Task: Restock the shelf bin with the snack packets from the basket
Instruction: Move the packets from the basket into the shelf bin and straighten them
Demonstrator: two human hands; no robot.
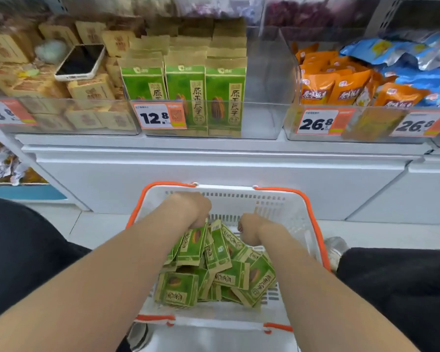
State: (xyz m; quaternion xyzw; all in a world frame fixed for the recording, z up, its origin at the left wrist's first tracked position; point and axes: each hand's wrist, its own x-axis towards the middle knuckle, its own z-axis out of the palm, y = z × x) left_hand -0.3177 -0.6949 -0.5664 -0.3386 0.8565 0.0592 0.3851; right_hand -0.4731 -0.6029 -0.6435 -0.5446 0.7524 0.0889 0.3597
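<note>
the shelf bin (262,118) sits above and ahead of both hands. it is a clear box with three rows of green packets standing upright at its left and middle, and a bare gap along its right side. so the coming move looks like a lift up and forward, aimed a little right of centre. the white basket (239,199) with orange handles stands on the floor directly below the bin, between the person's knees. in it the packets (229,273) lie in a loose heap. they are flat green pouches with tan edges and dark lettering, tipped every way, some flat and some on edge, so their long sides do not line up with the upright rows above. each will probably need turning upright before it goes in. the left hand (196,209) reaches into the far left of the heap with its fingers curled down, gripping the top of a packet that stands up under it. the right hand (249,228) is just beside it, also curled, and seems to pinch the top edge of the neighbouring packets. the right hand lies more nearly under the gap. a price tag (155,118) reading 12.8 is fixed to the bin's front.
</note>
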